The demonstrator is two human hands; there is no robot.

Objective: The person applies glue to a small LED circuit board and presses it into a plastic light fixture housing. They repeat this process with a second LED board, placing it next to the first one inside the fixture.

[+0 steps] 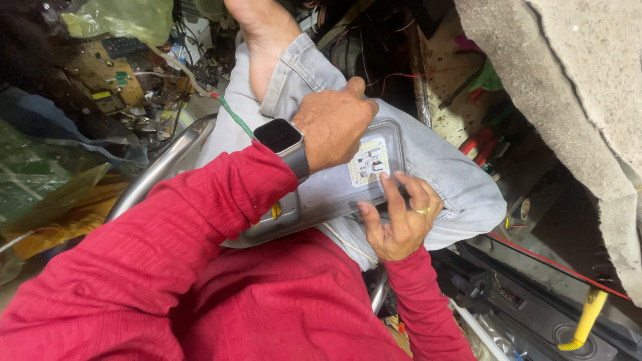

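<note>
A flat grey metal lamp housing [334, 190] with a small white and yellow LED board [369, 160] lies across my crossed leg in light jeans [455, 180]. My left hand [334, 127], a dark smartwatch [281, 137] on its wrist, is closed over the housing's far edge. My right hand [401, 220], wearing a ring, grips the near edge, its fingertips pressing on the face just below the LED board. I cannot tell whether something small and dark is pinched between those fingers. Both sleeves are red.
A curved metal tube [160, 167] runs at my left. Circuit boards [107, 80] and a green plastic bag [127, 20] crowd the upper left. Red-handled pliers [478, 144] lie at right, under a rough concrete slab [575, 93]. A yellow-handled tool [585, 321] stands lower right.
</note>
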